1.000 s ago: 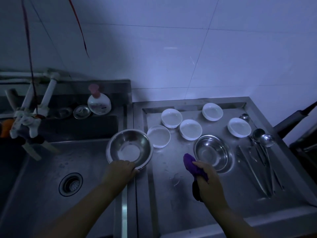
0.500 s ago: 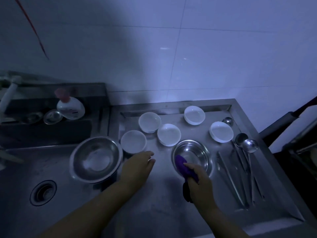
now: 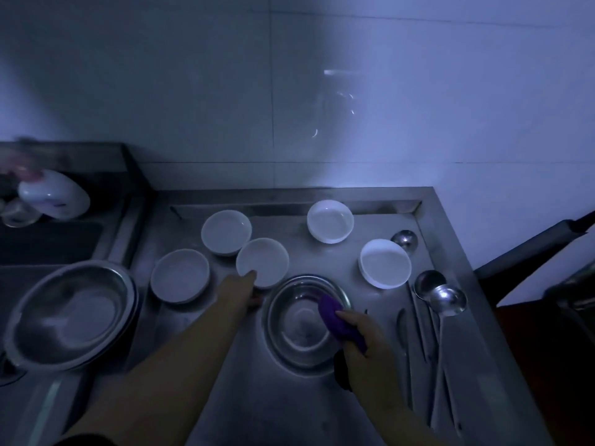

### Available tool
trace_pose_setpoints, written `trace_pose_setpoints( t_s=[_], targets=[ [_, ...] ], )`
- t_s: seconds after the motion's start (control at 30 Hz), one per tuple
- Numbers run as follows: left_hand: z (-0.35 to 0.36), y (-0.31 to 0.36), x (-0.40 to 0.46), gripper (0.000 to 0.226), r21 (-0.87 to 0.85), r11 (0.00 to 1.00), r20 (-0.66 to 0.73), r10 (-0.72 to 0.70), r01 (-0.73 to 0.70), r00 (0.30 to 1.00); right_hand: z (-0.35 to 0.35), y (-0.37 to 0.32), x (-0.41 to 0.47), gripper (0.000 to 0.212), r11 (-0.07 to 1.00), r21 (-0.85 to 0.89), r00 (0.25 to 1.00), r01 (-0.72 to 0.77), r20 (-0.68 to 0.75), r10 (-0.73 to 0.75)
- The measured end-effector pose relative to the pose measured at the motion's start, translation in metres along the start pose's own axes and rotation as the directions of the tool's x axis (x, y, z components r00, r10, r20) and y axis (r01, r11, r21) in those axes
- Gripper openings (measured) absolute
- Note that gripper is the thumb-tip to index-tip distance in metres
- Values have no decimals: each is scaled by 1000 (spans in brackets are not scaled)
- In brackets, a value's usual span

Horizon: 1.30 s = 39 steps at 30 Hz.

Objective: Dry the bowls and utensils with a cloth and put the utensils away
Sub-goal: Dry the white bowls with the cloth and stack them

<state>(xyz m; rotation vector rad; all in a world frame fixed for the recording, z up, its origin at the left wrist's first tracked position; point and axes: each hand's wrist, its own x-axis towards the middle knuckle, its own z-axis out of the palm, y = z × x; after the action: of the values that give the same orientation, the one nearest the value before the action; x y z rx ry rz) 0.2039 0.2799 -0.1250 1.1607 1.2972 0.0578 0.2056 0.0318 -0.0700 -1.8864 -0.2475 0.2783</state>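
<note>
Pale tiles cover the wall point(image 3: 386, 107) behind everything, dim and bluish in this low light, with a faint glare near the middle. Below it runs a stainless steel counter point(image 3: 257, 397) with a raised rim along its back and right edges; its surface looks dull and streaked. To the left the steel drops into a sink point(image 3: 48, 243).

A large steel bowl point(image 3: 72, 313) sits at the counter's left edge, over the sink's lip. A second steel bowl point(image 3: 302, 323) rests near the counter's middle. The right hand point(image 3: 370, 342) is closed around a purple cloth point(image 3: 338, 320), pressing it against this bowl's inner right side. The left hand point(image 3: 241, 291) reaches forward with fingers extended and holding nothing, its tips touching the bowl's left rim, just under a white bowl.

Five small white bowls point(image 3: 262, 262) are spread toward the back edge, all upright. Along the right edge lie the utensils point(image 3: 428, 336): ladles with their cups toward the back, plus long thin pieces I cannot identify in the gloom. A blurred white soap bottle point(image 3: 54, 197) stands at the sink's back corner.
</note>
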Motion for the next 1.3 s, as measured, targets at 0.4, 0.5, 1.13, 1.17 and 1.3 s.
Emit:
trace_pose_setpoints(
  t_s=[0.4,0.5,1.13,1.17,1.3],
  targets=[
    [-30,-13,-65,31,114,960,-47,261,-254,964,-10,0,1,66,999,-40,994,34,108,-29],
    [-53,-15,-101,29,168,910,-43,390,-378,920,2,-21,-5,63,997,-49,992,57,118,-50],
    [-195,-3,-249,56,419,202,315,882,-885,350,50,-140,-133,39,961,135,968,240,41,-247],
    [-201,-1,-252,56,426,151,353,880,-892,317,49,-145,-140,40,958,158,969,238,35,-246],
    [-217,4,-264,48,405,133,368,882,-905,294,47,-160,-157,32,958,139,967,252,-11,-253]
  ],
)
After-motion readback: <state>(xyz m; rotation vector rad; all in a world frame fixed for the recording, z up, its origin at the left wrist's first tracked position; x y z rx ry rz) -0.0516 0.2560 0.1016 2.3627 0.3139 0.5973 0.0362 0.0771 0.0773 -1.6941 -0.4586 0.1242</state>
